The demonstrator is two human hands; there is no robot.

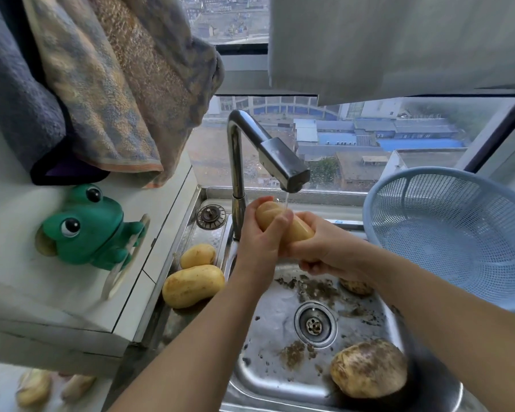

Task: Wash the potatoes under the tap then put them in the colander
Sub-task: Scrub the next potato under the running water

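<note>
Here the left hand (257, 236) and right hand (324, 248) both grip one long potato (283, 223) under the tap (283, 168), over the steel sink (268, 328); the blue colander (446, 233) stands just right.

Blurred lumps (33, 388) bottom left, perhaps potatoes; colander (446, 233) cropped.

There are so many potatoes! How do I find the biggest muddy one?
Look into the shiny steel sink. Go past the round metal drain to the near right corner, where the big round mud-smeared potato lies. The smooth yellow potatoes left of the basin are clean, and the other muddy potato is smaller and half hidden.
</note>
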